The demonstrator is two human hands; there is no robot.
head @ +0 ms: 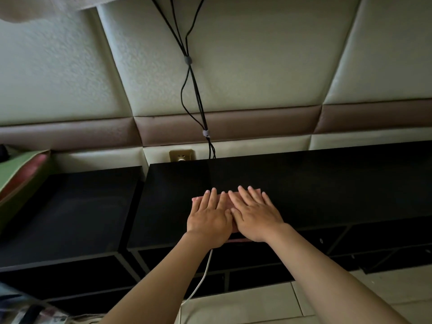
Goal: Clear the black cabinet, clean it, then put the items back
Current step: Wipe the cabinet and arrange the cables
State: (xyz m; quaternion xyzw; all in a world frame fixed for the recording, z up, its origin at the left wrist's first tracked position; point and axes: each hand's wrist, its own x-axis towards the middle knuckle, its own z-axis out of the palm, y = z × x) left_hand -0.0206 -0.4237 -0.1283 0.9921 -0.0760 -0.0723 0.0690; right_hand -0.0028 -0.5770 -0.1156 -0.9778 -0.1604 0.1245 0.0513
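The long black cabinet [315, 183] runs across the middle of the view, its top bare apart from a pink cloth [225, 202]. The cloth lies flat near the front edge, mostly hidden under my hands. My left hand [209, 218] presses on the cloth's left half with straight fingers. Beside it, touching, my right hand [253, 215] lies flat on the right half, fingers spread.
A second black cabinet [70, 206] stands to the left, separated by a narrow gap. Black cables [189, 73] hang down the padded wall behind, next to a gold wall socket [181, 155]. A white cable [201, 281] dangles below my left wrist. A green and red item [21, 169] sits far left.
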